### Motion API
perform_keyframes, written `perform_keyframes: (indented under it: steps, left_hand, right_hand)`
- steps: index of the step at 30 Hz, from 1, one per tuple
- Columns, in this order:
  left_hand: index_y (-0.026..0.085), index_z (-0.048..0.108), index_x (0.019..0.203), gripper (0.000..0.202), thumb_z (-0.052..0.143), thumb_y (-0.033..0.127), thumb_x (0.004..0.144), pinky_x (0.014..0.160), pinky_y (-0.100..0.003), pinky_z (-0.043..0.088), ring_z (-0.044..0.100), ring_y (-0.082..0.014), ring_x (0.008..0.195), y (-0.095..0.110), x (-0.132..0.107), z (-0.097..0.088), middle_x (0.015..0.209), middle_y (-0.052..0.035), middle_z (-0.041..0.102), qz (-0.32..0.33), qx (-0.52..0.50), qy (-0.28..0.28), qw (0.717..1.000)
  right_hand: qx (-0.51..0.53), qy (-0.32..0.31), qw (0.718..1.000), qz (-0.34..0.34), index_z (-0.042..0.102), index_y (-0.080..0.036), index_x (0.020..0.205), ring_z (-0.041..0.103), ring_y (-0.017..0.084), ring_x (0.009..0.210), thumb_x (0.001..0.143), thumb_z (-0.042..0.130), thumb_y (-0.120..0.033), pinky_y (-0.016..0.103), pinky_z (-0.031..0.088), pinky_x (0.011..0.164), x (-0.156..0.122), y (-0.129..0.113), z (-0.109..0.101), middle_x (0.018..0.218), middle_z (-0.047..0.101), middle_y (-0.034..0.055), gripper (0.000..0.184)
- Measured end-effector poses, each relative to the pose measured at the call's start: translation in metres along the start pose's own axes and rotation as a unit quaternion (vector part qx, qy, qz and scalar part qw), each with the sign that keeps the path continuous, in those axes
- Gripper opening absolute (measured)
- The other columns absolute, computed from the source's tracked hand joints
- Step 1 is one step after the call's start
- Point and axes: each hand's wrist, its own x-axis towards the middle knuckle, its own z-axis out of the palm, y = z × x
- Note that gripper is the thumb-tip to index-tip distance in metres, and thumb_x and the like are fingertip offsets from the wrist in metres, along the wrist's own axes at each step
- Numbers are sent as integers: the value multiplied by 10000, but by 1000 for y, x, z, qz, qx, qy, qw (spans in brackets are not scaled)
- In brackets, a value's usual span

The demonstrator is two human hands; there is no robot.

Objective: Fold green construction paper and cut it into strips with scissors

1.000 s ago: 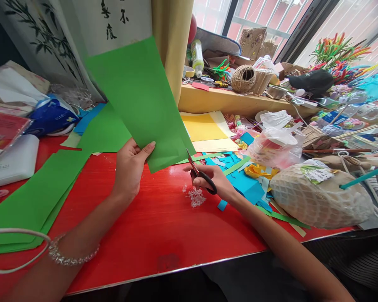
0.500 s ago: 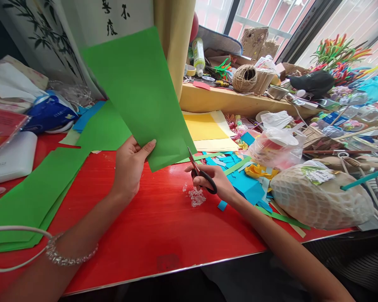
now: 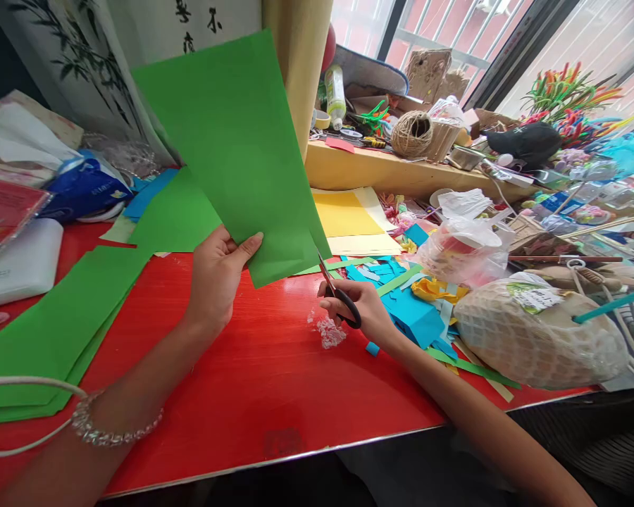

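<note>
My left hand (image 3: 225,271) pinches the lower left edge of a sheet of green paper (image 3: 237,155), thumb on the near face, and holds it up tilted above the table. With my right hand (image 3: 356,310) I grip black-handled scissors (image 3: 343,301). Their blades meet the sheet's lower right corner, where a narrow strip runs along the right edge. Under the scissors, small clear beads or bits (image 3: 330,331) lie on the red table (image 3: 232,394). More green sheets (image 3: 58,331) are stacked to the left of my left hand.
Blue paper scraps (image 3: 415,310) and green strips lie right of my right hand, beside a netted, foam-wrapped bundle (image 3: 539,331) with a teal straw. Yellow paper (image 3: 346,213) lies behind. Twine (image 3: 412,134) and craft supplies crowd the ledge. A white cable (image 3: 26,382) crosses my left forearm.
The green sheet has tilted slightly, its top edge rising a little. My right hand and the scissors have shifted slightly at the corner. My left hand keeps its grip.
</note>
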Motion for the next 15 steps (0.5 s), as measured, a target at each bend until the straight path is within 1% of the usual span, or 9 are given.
perform_keyframes:
  steps: [2,5,9,12,15]
  left_hand:
    - [198,668,911,211,698,215,703,784,-306,534,620,-186,947,-1,1,-1,961,-9,706,2,-1,6,1000]
    - [193,669,887,190,699,208,701,766,-302,539,633,-175,897,-3,3,-1,934,-12,711,-1,-3,7,1000]
    - [199,677,861,163,702,189,700,743,-280,541,640,-146,822,-4,2,0,874,5,718,-2,-15,-3,1000]
    - [198,681,875,160,692,190,716,740,-258,539,639,-131,819,-4,0,2,881,6,718,-3,-15,-20,1000]
    - [192,676,892,163,682,190,729,742,-251,539,639,-128,824,-3,-2,3,902,1,717,-5,-12,-29,999]
  right_hand:
    - [-4,1,1000,-4,571,-169,737,389,74,448,744,656,-361,208,302,410,0,0,0,509,438,-51,210]
    - [7,6,1000,-9,569,-169,725,391,70,448,748,658,-336,210,316,423,-1,1,1,510,441,-52,190]
    - [39,13,999,5,595,-169,768,421,75,445,737,671,-322,214,345,426,-2,2,2,522,470,-44,174]
    - [54,13,998,18,601,-169,776,444,81,444,728,678,-333,217,354,420,-3,2,2,534,486,-37,187]
    - [46,15,999,15,585,-172,751,433,76,443,744,660,-345,212,330,412,-3,0,3,531,465,-43,188]
